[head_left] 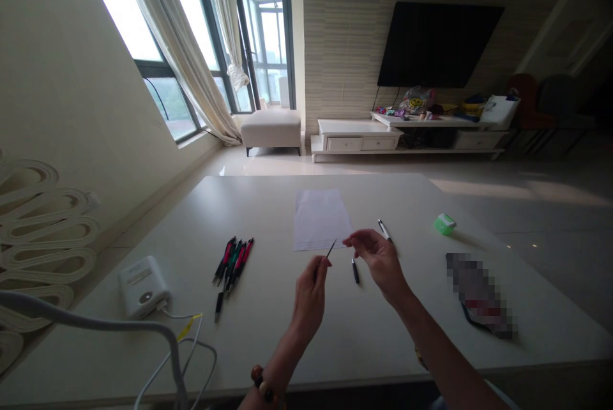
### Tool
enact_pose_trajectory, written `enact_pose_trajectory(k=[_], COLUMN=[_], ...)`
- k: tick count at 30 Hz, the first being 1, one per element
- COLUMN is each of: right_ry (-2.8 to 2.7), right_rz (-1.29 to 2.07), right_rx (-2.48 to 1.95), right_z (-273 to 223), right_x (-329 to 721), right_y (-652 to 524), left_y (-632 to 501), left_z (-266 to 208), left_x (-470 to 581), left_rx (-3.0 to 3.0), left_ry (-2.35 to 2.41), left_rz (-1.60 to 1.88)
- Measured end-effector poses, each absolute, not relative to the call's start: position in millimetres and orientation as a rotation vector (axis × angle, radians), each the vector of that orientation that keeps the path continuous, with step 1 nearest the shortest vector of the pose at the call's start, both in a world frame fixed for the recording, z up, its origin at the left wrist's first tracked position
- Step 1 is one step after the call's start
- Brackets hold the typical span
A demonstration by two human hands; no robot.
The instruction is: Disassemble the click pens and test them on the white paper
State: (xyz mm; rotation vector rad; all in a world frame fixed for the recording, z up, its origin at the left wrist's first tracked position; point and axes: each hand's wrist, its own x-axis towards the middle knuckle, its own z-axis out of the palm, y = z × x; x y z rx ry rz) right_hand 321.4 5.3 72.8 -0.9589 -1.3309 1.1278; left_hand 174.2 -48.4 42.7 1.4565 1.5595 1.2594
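We pinch a thin dark rod (331, 248) in the left hand (309, 292), tip slanting toward the right hand (379, 261), above the table (182, 231) near the paper (318, 215). Whether the right fingertips hold anything small, we cannot tell. For control: light pinch, steady wrists, both hands kept low.

Over a white table (268, 333), we pinch a thin dark rod (331, 248) in our left hand (310, 292), its tip slanting away from us toward our right hand (380, 266), whose fingers bend near it; whether they hold something small, we cannot tell. We see a short black pen piece (355, 271) between our hands, a white sheet (318, 215) beyond, and a cluster of pens (233, 260) to our left.
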Motion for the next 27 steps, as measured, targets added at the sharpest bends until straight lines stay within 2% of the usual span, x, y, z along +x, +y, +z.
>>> enact_pose_trajectory(k=[6, 23, 27], right_ry=[-1.315, -1.636, -1.78], right_rz=[1.042, 1.143, 0.955], right_rx=[-1.018, -1.026, -1.391], right_z=[77, 74, 49], right_x=[330, 327, 344], right_y=[1, -1, 17], left_y=[-52, -55, -54], left_z=[42, 44, 43], left_x=[180, 183, 179], left_rx=[1.512, 1.524, 1.5], left_ry=[1.509, 1.462, 1.507], left_rz=[1.197, 1.219, 1.213])
